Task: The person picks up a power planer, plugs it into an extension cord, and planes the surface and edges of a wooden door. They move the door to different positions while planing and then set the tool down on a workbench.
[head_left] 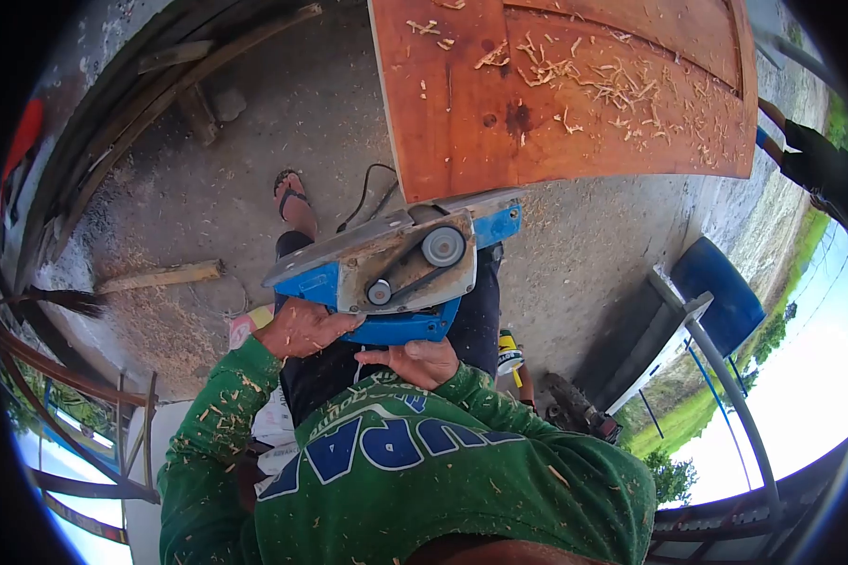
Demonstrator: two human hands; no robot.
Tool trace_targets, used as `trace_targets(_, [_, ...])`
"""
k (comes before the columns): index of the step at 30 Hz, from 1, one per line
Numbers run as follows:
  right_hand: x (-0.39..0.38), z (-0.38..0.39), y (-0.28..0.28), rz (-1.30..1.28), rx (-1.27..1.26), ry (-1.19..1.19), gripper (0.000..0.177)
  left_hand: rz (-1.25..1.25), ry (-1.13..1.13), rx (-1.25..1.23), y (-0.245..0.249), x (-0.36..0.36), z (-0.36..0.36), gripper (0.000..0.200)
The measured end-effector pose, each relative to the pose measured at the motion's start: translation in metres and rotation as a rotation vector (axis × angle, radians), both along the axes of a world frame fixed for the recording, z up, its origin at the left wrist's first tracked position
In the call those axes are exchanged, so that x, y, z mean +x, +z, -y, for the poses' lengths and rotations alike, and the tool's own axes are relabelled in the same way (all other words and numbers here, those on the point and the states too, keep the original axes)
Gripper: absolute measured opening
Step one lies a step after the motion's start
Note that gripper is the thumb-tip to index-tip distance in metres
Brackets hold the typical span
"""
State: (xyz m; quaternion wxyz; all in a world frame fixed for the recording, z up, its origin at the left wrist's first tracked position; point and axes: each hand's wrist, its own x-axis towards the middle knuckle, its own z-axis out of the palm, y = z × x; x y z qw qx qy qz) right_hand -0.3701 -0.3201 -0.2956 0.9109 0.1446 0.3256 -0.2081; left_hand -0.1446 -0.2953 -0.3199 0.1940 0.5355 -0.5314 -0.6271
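A blue electric planer (377, 273) is held in front of my body, its side turned up so that the drive belt and two pulleys show. My left hand (301, 328) is closed around the blue body at its left end, thumb pointing right. Below the blue handle, my right hand (413, 363) has its thumb against the handle's edge and its fingers pointing left; part of its grip is hidden. Just beyond the planer lies a reddish-brown wooden door panel (462, 141), with curled shavings (622, 85) scattered over it. Shavings also cling to my green sleeves.
A black cord (363, 200) runs on the concrete floor near my sandalled foot (292, 195). Loose lumber (165, 276) and a broom (66, 299) lie left. A blue barrel (721, 297) stands right, near a yellow-and-black container (509, 350). Another person (820, 165) is beyond the panel's right edge.
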Motion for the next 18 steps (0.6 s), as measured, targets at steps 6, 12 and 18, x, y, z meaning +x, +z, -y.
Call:
trace_targets(6, [0.009, 0.003, 0.003, 0.006, -0.011, -0.053, 0.06, 0.078, -0.093, -0.362, -0.021, 0.005, -0.01, 0.034])
trace_targets(12, [0.01, -0.009, -0.018, -0.081, -0.036, -0.062, 0.06, 0.032, -0.037, -0.19, -0.012, 0.018, 0.007, 0.027])
trace_targets(18, [0.016, -0.018, -0.031, -0.084, -0.03, -0.068, 0.059, 0.25, -0.266, -0.536, -0.027, 0.034, 0.002, 0.028])
